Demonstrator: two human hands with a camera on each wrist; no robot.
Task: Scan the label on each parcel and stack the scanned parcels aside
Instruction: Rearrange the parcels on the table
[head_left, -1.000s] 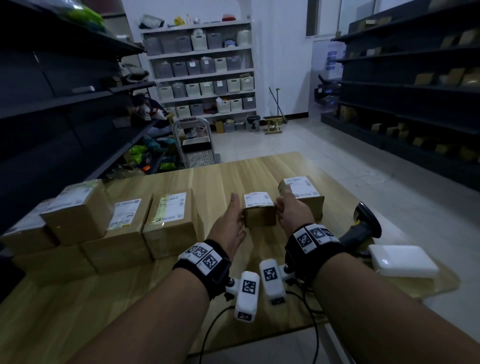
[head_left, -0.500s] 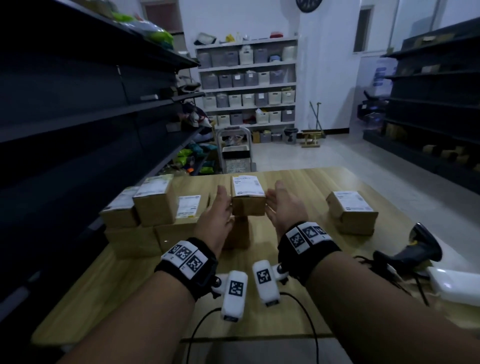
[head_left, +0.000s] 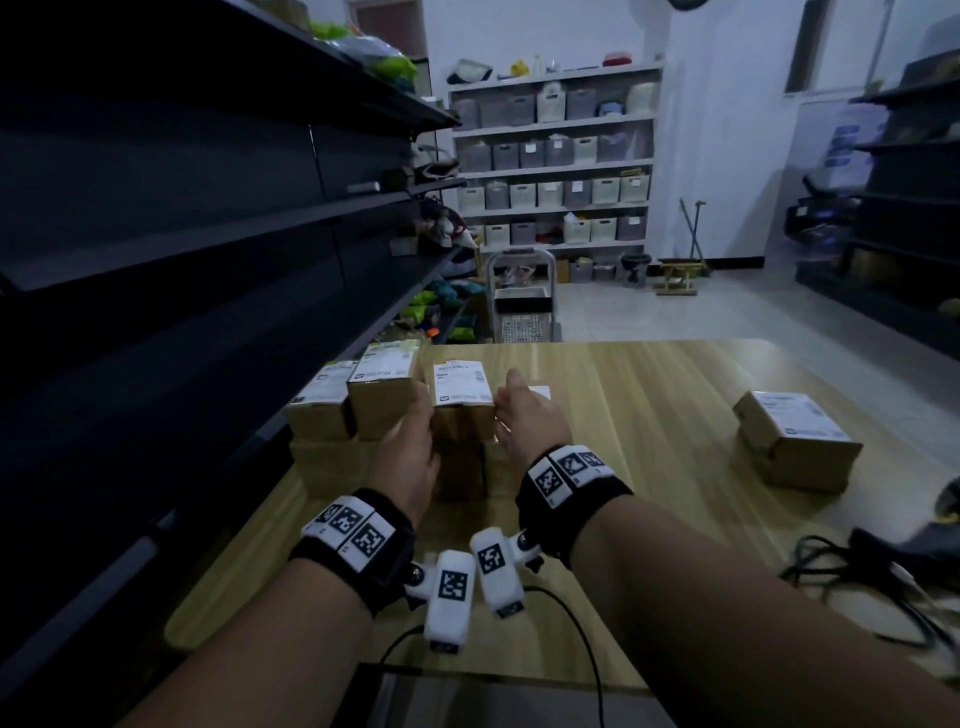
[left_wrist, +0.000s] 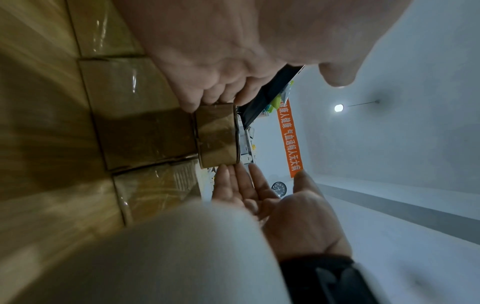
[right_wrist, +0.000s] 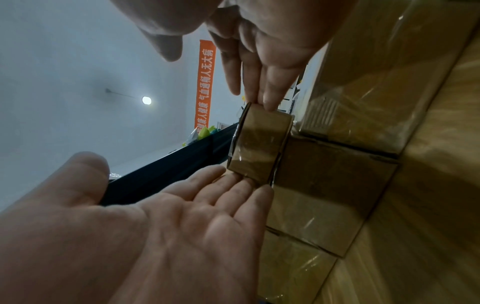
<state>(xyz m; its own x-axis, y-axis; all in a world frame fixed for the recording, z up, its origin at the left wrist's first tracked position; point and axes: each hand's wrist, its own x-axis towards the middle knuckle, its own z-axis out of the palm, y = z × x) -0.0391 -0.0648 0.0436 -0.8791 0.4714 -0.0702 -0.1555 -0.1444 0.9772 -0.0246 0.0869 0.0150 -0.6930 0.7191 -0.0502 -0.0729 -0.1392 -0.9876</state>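
Observation:
A small brown parcel (head_left: 460, 397) with a white label on top is at the upper layer of the parcel stack (head_left: 332, 457) on the table's left side, beside two other labelled parcels. My left hand (head_left: 410, 447) presses straight fingers on its left side. My right hand (head_left: 527, 421) presses flat fingers on its right side. In the wrist views the small parcel (left_wrist: 217, 135) (right_wrist: 259, 144) sits squeezed between the fingertips (right_wrist: 244, 181) of both hands, against a lower box (right_wrist: 332, 185). One more labelled parcel (head_left: 795, 441) lies alone at the right.
Dark shelving (head_left: 208, 234) runs close along the table's left edge. The black scanner (head_left: 950, 512) and its cables (head_left: 857, 582) lie at the table's right edge. A wooden tabletop (head_left: 649, 415) stretches between stack and lone parcel. A trolley (head_left: 522, 306) stands beyond the table.
Both hands have carried the small parcel from the middle of the table leftward up onto the stack. The view has swung left, so the scanner and the lone parcel now sit far right.

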